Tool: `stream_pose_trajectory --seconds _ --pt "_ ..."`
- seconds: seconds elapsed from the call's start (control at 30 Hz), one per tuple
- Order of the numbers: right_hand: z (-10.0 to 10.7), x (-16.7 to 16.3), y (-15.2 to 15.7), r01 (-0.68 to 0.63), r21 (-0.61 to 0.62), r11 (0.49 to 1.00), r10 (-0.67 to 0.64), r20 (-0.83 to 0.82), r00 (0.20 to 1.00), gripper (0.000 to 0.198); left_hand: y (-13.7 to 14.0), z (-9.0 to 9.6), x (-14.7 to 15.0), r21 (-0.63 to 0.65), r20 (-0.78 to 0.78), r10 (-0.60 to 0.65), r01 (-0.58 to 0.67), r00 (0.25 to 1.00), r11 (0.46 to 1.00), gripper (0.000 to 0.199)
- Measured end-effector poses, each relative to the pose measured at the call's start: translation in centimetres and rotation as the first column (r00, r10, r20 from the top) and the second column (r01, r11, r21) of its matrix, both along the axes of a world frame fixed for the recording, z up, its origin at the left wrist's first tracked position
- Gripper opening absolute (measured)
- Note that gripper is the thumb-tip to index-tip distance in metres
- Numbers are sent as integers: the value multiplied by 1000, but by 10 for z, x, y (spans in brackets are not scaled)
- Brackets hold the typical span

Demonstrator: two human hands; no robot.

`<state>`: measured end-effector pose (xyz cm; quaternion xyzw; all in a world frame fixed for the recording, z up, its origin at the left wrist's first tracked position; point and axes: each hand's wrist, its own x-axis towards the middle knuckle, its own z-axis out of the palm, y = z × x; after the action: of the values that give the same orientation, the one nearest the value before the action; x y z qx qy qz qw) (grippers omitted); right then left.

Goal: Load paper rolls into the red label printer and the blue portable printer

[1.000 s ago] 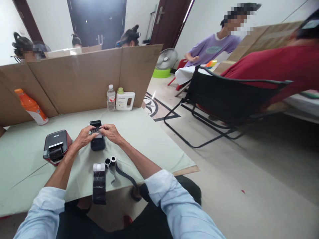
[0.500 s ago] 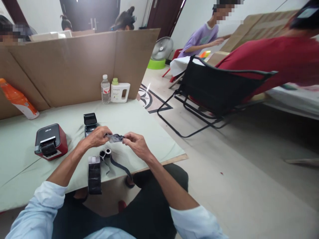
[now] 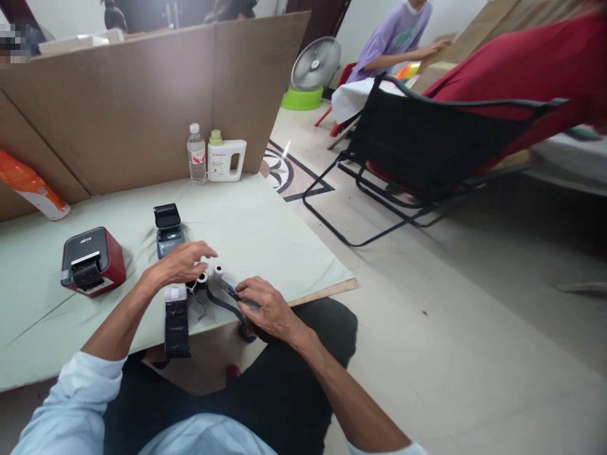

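My left hand (image 3: pixel 184 261) hovers above the rolls with its thumb and fingers apart, holding nothing. At the table's front edge, my right hand (image 3: pixel 265 306) is closed on a dark, partly clear strip (image 3: pixel 229 289) that runs up to a small white-cored roll (image 3: pixel 219 270). Beside it stands another small roll (image 3: pixel 202 278), near a dark ribbon (image 3: pixel 225 304) that trails over the edge. A wide black film strip (image 3: pixel 177 325) with a pale end also hangs over the edge. Just behind my left hand is a small dark printer (image 3: pixel 169 235) with its lid up.
A red and black label printer (image 3: pixel 93 260) stands at left. Behind are an orange bottle (image 3: pixel 33 186), a water bottle (image 3: pixel 196 155) and a white jug (image 3: pixel 226 158) against a cardboard screen (image 3: pixel 142 107). A folding chair (image 3: pixel 408 145) and a fan (image 3: pixel 315 63) stand right; people sit nearby.
My left hand has let go of the dark and clear piece held between both hands and opened. My right hand has moved down toward the table edge; a white-cored roll now stands on the table.
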<state>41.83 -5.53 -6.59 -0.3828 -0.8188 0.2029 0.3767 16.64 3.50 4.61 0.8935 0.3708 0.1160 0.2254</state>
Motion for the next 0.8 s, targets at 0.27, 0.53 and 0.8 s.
stream_pose_trajectory --seconds 0.27,0.53,0.8 --pt "4 5 -3 -7 15 1000 7 -46 999 17 -48 9 -39 -32 -149 166 -173 975 984 33" --pt "23 -5 6 79 -45 996 -87 -212 973 16 -54 -19 -40 -23 31 201 -200 979 979 26" --pt "52 -32 21 30 -115 993 -58 -247 967 21 -54 7 -55 -47 367 262 -264 893 963 30"
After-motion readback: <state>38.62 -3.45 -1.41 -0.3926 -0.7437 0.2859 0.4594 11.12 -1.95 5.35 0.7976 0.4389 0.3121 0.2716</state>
